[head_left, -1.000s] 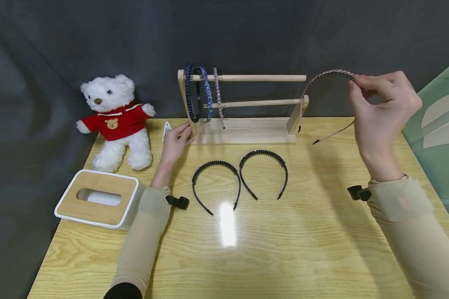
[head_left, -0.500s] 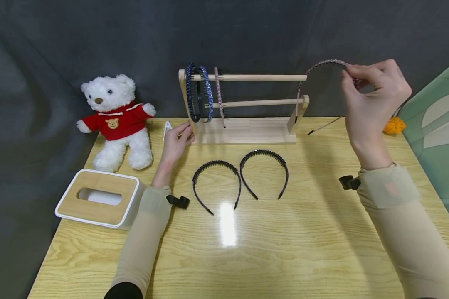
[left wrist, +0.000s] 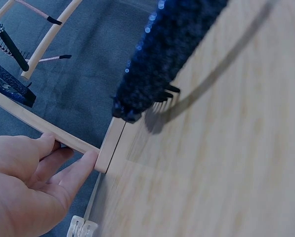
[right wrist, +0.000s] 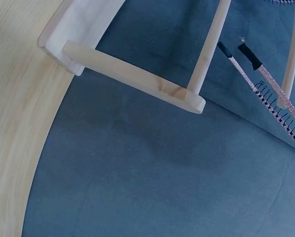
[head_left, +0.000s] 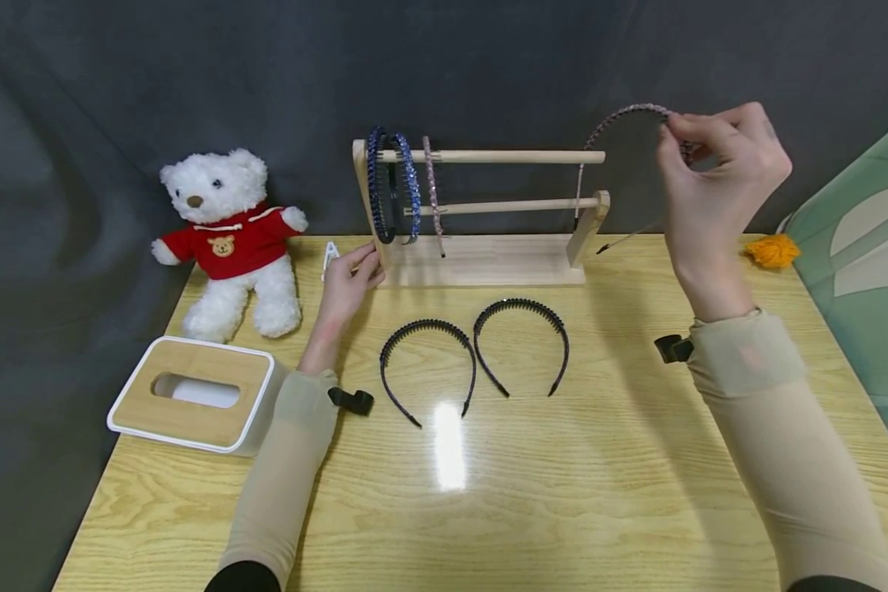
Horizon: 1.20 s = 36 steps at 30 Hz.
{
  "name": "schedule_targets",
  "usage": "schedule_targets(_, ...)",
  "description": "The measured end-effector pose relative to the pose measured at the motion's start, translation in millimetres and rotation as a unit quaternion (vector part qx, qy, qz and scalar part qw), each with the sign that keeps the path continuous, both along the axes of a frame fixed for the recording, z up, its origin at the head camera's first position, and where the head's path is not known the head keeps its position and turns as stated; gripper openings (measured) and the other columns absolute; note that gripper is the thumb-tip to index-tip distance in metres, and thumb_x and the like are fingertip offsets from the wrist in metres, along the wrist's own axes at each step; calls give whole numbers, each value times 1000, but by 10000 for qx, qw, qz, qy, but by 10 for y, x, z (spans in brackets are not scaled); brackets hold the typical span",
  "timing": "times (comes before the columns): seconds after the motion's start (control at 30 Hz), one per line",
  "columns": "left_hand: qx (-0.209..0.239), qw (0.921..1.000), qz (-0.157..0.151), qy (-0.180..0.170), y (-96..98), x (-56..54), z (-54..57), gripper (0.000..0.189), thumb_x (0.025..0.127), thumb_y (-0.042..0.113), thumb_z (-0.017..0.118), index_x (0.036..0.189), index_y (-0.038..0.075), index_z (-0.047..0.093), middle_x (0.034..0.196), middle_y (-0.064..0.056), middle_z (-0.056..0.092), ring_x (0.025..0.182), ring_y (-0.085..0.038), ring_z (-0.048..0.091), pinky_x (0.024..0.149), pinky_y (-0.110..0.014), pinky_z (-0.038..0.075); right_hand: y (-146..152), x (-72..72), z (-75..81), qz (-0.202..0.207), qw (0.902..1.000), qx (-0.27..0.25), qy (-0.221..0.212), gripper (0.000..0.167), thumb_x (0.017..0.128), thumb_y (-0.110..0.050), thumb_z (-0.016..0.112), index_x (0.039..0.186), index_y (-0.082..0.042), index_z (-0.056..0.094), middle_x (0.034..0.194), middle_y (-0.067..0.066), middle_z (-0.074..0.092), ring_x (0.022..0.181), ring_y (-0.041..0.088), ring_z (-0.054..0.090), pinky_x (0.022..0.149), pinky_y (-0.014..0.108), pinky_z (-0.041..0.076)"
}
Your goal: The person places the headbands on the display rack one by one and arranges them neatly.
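My right hand [head_left: 725, 189] pinches a pink beaded hairband [head_left: 629, 108] by its top, raised at the right end of the wooden rack [head_left: 488, 259]. One leg of it overlaps the tip of the upper rod [head_left: 518, 156]; toothed combs line its inside in the right wrist view. At the rack's left post, my left hand [head_left: 349, 279] grips the wood between thumb and fingers near the base. On the rods' left part hang a dark blue hairband [head_left: 374, 185], a brighter blue hairband [head_left: 411, 189] and another pink hairband [head_left: 432, 185]. Two dark hairbands [head_left: 425, 323] lie on the table before the rack.
A white teddy bear [head_left: 229, 247] in a red sweater sits at the back left. Before it stands a tissue box [head_left: 136, 390] with a wooden lid. A white clip [head_left: 330, 253] lies beside my left hand, and an orange bundle [head_left: 773, 251] at the back right.
My right hand has moved left and up with the pink hairband, whose leg now overlaps the upper rod's end. The orange bundle has come into sight. My left hand has stayed put.
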<state>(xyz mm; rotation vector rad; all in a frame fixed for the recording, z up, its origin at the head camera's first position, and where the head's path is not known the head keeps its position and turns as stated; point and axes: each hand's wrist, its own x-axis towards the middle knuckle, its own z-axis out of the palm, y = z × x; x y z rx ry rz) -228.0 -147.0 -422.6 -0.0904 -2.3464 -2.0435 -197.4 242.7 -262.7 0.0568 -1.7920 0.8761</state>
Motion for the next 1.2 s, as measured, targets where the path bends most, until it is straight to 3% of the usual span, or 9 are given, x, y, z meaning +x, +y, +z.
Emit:
schedule_targets(0.3,36,10000,-22,-18,-6,2,-3,38,114,5,53,150,-7,56,149,-29,57,128,-43,64,103,-30,61,-126,-65,-4,214,9996,168,85,16,99,-21,78,96,-8,88,90,-38,49,85,-13,51,73,11,49)
schedule_targets(0.57,-12,10000,-43,5,-9,-9,-24,38,114,6,54,150,-5,56,142,-30,62,126,-43,64,102,-30,62,-245,-103,-7,376,9990,139,217,13,99,-14,77,95,-8,88,90,-34,53,83,-2,58,72,12,52)
schedule_targets(0.7,-24,10000,-37,7,-13,-12,-28,38,114,6,54,150,-5,56,140,-31,62,125,-44,65,103,-30,61,-298,-128,-13,384,9988,177,256,13,99,-13,77,95,-7,88,89,-20,62,82,13,64,72,11,50)
schedule_targets(0.8,-22,10000,-26,-1,-14,-13,-31,38,114,6,53,150,-5,57,140,-31,62,125,-44,65,103,-30,61,-351,-151,-21,364,9986,263,279,13,99,-13,77,96,-5,87,89,0,69,83,28,67,72,10,48)
schedule_targets(0.93,28,10000,-10,-26,-16,-12,-28,38,114,6,53,150,-5,57,141,-31,62,125,-43,65,102,-30,61,-443,-183,-26,395,9980,381,310,15,100,-12,76,96,-2,87,90,17,69,84,37,67,72,10,46)
schedule_targets(1.2,-21,10000,-24,-4,-12,-6,-22,39,114,7,53,151,-4,56,146,-29,60,128,-41,64,102,-30,61,-598,-235,-9,500,9970,399,433,16,101,-11,75,94,-1,86,90,19,69,84,36,66,71,12,46)
